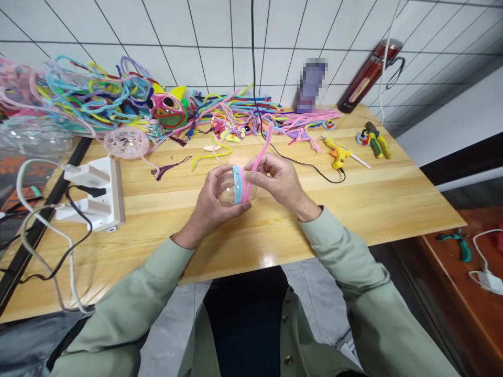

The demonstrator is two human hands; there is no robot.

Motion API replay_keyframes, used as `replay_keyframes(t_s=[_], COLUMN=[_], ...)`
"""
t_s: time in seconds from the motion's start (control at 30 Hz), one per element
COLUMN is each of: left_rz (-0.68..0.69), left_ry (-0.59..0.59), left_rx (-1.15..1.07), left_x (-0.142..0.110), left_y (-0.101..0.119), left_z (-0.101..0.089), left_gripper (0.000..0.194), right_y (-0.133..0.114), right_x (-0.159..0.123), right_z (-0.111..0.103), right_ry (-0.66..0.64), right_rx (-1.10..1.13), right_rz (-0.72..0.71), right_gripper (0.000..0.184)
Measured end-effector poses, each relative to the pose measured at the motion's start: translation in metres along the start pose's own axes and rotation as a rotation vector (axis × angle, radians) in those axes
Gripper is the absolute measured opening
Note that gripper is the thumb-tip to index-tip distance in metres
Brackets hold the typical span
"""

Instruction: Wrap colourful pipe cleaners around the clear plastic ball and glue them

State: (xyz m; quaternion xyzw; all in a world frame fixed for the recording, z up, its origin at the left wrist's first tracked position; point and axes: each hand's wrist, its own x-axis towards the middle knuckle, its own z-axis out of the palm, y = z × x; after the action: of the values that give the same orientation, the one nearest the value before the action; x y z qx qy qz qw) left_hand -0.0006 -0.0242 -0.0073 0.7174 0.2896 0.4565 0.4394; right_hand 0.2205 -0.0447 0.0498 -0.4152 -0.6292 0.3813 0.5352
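Observation:
My left hand [212, 201] is closed around a clear plastic ball [230, 192] that has a blue pipe cleaner band [236, 184] and a pink band beside it. My right hand [277, 178] pinches a pink pipe cleaner [263, 149] whose free end sticks up and away from the ball. Both hands hover just above the wooden table [251, 230], near its middle.
A heap of coloured pipe cleaners [90, 99] runs along the back. A pink ball [126, 141], a white power strip [94, 195], a yellow glue gun [338, 153], pliers [378, 139], a black cable [298, 162] and a red bottle [369, 76] lie around.

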Motion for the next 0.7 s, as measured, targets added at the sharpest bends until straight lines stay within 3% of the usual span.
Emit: replay_keyframes(t_s=[0.37, 0.57, 0.63, 0.7], left_rz=[0.057, 0.073, 0.055, 0.001], left_ry=[-0.107, -0.116, -0.1, -0.097], left_rx=[-0.103, -0.128, -0.156, -0.197], left_x=[0.002, 0.003, 0.004, 0.005], left_y=[-0.007, -0.007, -0.007, -0.005], left_z=[-0.002, 0.002, 0.003, 0.003], left_gripper=[0.094, 0.092, 0.092, 0.092], right_y=[0.009, 0.023, 0.026, 0.026], right_x=[0.005, 0.003, 0.002, 0.002], right_z=[0.002, 0.01, 0.01, 0.009], right_ry=[0.089, 0.134, 0.153, 0.181], right_rx=[-0.083, -0.015, -0.08, -0.196], right_rz=[-0.006, 0.05, -0.005, -0.132], right_gripper=[0.057, 0.067, 0.067, 0.057])
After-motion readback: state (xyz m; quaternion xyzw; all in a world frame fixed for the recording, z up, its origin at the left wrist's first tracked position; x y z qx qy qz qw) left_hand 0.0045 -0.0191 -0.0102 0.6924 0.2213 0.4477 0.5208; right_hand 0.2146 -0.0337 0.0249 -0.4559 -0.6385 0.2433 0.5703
